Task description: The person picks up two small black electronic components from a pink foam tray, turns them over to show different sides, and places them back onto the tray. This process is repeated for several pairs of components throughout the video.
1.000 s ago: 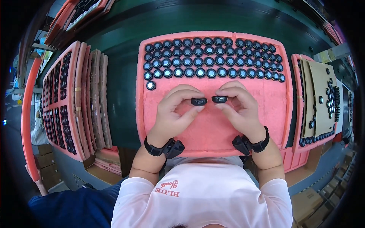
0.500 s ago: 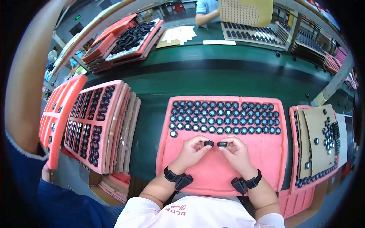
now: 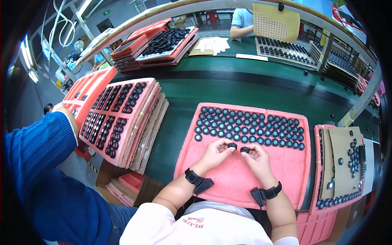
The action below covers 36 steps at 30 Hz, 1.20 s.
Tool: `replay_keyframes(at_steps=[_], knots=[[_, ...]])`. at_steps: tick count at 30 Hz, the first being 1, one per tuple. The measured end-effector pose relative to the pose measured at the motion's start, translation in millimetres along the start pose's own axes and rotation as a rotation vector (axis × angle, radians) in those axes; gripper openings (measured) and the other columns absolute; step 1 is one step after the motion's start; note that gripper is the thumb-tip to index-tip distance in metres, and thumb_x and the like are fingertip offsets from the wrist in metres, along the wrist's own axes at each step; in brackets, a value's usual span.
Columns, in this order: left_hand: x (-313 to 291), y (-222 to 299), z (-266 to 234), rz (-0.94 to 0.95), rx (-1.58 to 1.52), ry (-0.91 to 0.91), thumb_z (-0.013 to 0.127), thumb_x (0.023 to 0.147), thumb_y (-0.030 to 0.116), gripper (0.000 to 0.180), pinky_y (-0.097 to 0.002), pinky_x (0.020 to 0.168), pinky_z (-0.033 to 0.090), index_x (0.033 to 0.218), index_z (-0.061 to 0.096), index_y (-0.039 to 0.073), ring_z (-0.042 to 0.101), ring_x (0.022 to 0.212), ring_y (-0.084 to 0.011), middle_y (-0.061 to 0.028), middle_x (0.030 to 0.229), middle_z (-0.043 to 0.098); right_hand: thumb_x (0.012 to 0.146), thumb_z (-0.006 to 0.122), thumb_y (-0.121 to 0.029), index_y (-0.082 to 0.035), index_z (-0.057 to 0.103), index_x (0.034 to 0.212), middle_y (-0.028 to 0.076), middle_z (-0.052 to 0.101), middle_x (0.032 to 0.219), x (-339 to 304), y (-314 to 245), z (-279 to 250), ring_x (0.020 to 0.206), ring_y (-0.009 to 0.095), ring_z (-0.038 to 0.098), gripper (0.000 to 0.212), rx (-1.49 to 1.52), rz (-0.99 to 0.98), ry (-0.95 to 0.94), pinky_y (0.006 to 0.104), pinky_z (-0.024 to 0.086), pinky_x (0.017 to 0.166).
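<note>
My left hand point(image 3: 216, 154) pinches a small black round part point(image 3: 232, 145) between thumb and fingers. Another black round part point(image 3: 244, 150) is pinched the same way in my right hand point(image 3: 258, 158), a short gap from the first. Both hands hover over the pink foam tray point(image 3: 241, 183). Along the tray's far half run rows of similar black parts point(image 3: 237, 128) with pale round centres. A single one point(image 3: 198, 137) begins a further row at the left. Each wrist wears a black strap with a small box.
To the left leans a stack of pink trays point(image 3: 134, 118) filled with black parts; a co-worker's blue sleeve point(image 3: 45, 139) reaches behind it. At right, a pink tray point(image 3: 322, 171) carries cardboard and loose parts. Across the green bench point(image 3: 183, 90) sits another person point(image 3: 241, 24).
The view has shifted, so the bench scene sits further right. The co-worker's arm at left has come down to the propped tray. My hands still pinch their parts, which now look tilted differently.
</note>
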<state>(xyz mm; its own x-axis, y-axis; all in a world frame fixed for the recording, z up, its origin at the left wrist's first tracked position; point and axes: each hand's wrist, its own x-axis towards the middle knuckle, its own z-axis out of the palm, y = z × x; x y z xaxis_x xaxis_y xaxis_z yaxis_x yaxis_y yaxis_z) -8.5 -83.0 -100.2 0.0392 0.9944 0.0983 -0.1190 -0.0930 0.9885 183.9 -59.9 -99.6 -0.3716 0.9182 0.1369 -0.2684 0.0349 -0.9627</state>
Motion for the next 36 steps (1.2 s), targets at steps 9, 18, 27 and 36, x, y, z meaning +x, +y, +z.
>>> replay_keyframes(at_steps=[9,18,27,36], knots=[[-2,-2,2,0.056,0.004,0.046,0.064,0.087,0.0,0.019,-0.0219,0.073,0.05,0.106,0.061,0.002,0.06,0.082,-0.0066,0.0004,0.094,0.063,0.085,0.06,0.01,0.001,0.054,0.103,0.005,0.058,0.098,-4,0,-1,0.082,0.011,0.06,0.021,-0.059,-0.038,-0.023,0.0232,0.051,0.071],[-10,13,4,0.139,-0.058,-0.007,0.063,0.088,-0.001,0.019,-0.0272,0.078,0.052,0.107,0.06,0.0,0.061,0.088,-0.0128,-0.006,0.101,0.062,0.086,0.058,0.01,0.004,0.056,0.106,0.007,0.054,0.104,-8,-21,9,0.09,0.014,0.059,0.021,-0.052,-0.076,-0.027,0.026,0.052,0.08],[-16,43,6,0.452,0.289,-0.121,0.064,0.076,-0.011,0.036,-0.0314,0.09,0.048,0.11,0.06,0.0,0.058,0.105,-0.0194,-0.011,0.114,0.057,0.076,0.065,0.014,0.001,0.056,0.109,0.012,0.049,0.117,-13,-37,10,0.11,0.02,0.053,0.037,-0.258,-0.345,-0.078,0.0319,0.047,0.093],[-23,42,9,0.439,0.125,-0.101,0.062,0.075,-0.013,0.057,-0.0342,0.094,0.047,0.128,0.047,0.003,0.058,0.111,-0.0226,-0.0142,0.121,0.057,0.071,0.065,0.015,-0.002,0.048,0.117,0.013,0.049,0.117,-14,-35,6,0.112,0.024,0.052,0.052,-0.37,-0.472,-0.1,0.0344,0.046,0.094]])
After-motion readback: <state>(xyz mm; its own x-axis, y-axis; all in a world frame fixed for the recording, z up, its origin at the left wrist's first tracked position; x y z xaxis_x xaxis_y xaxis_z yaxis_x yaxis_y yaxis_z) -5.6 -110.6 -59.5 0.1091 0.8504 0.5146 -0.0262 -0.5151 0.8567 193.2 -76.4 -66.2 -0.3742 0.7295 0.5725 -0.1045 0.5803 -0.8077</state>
